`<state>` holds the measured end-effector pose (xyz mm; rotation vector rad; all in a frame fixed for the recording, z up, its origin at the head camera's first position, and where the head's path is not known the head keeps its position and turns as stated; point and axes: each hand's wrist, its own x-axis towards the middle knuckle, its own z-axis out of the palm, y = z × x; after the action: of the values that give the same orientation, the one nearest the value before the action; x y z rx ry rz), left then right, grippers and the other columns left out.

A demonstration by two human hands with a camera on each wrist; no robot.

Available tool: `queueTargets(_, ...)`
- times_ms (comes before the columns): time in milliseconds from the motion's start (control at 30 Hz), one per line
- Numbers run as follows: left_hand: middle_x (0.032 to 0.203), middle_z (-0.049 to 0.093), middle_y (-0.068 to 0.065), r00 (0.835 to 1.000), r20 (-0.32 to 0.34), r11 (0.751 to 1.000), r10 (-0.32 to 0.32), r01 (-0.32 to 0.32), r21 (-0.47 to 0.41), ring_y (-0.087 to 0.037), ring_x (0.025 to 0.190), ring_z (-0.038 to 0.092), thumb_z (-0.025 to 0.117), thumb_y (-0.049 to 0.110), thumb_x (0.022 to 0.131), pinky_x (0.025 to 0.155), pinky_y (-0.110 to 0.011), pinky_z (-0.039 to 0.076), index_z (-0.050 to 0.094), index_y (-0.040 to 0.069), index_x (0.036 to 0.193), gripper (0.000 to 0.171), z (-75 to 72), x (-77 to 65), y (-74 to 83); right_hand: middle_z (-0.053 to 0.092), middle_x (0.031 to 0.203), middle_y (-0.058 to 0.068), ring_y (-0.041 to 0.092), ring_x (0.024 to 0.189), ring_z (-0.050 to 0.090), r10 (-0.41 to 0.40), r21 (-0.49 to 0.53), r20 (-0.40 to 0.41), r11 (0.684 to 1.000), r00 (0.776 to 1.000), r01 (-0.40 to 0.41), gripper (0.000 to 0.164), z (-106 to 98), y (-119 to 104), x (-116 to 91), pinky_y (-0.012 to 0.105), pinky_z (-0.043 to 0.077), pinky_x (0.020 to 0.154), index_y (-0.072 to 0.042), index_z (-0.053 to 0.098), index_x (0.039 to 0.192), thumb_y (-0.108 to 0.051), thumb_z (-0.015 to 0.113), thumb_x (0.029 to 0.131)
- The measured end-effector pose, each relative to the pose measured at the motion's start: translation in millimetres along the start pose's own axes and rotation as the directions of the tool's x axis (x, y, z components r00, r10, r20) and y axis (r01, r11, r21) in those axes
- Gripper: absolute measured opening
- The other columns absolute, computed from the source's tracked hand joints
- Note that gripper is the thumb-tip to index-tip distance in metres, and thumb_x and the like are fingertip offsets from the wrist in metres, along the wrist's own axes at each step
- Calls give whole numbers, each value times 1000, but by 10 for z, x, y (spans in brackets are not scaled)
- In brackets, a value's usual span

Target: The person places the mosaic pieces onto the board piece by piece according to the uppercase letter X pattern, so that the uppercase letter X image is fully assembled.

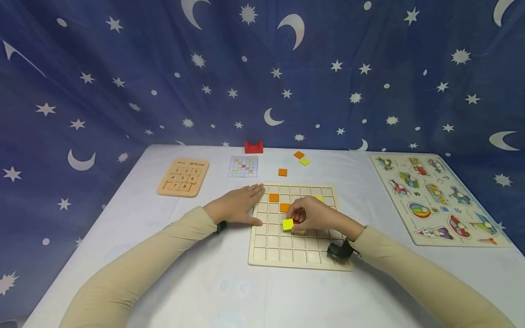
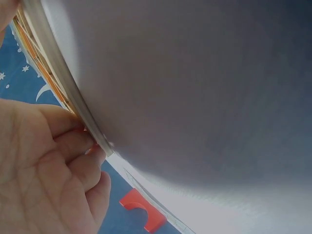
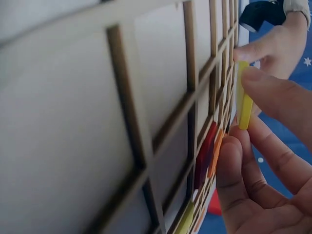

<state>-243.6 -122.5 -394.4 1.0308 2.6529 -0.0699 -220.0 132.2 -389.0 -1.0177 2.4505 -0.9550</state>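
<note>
A pale wooden grid board (image 1: 272,254) lies on the table, split into square cells by raised ridges. My right hand (image 1: 313,214) pinches a yellow square tile (image 1: 288,224) between thumb and fingers, over the middle of the board. In the right wrist view that yellow tile (image 3: 245,100) stands on edge, close over the ridges. A red tile (image 3: 205,153) sits in the grid, mostly hidden by my right hand in the head view. Two orange tiles (image 1: 274,197) and another yellow tile (image 1: 318,198) lie in cells. My left hand (image 1: 238,205) rests on the board's left edge, fingers extended.
Behind the board lie a coloured pattern card (image 1: 244,166), a red stand (image 1: 254,147), an orange tile (image 1: 282,172) and another yellow tile (image 1: 305,161). A wooden number puzzle (image 1: 183,177) is at left, a picture puzzle board (image 1: 440,200) at right. A starry curtain (image 1: 262,68) hangs behind.
</note>
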Motion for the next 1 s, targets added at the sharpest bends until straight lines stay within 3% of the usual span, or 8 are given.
queueTargets(133,159,10,-11,1000,-4,1000,2,-2,0,-23,147,12,48,69,83,121,-37,16,13,4,151,100,20,7,-9,63,77,2,7,68,53,-18,-33,25,999,1000,18,21,46,8,25,17,51,59,-6,69,86,-9,82,69)
queueTargets(367,159,10,-10,1000,-3,1000,-5,5,-4,-22,147,11,48,69,83,121,-36,16,13,4,151,100,21,5,-4,63,78,0,8,68,52,19,-78,56,997,998,-15,22,61,-49,29,17,49,60,-9,69,87,-15,82,70)
queueTargets(633,159,10,-10,1000,3,1000,-16,16,0,-22,147,11,48,69,83,121,-35,15,13,4,151,100,16,3,-2,62,77,-2,7,68,52,23,-98,69,995,997,-16,19,41,-71,12,16,49,60,-7,70,88,-11,81,72)
queueTargets(833,159,10,-10,1000,1,1000,-8,8,1,-23,147,12,47,69,84,121,-36,16,13,4,151,100,18,1,-4,65,80,1,9,71,55,16,-30,75,999,997,-13,21,-14,-46,-11,18,51,62,-7,71,91,-11,80,73)
queueTargets(1000,159,9,-12,1000,2,1000,4,-4,17,-23,148,10,47,69,84,121,-37,15,13,3,151,100,13,1,-6,69,89,7,13,77,59,14,25,53,1000,998,-15,25,-193,13,-35,21,55,67,-3,71,97,-10,79,74)
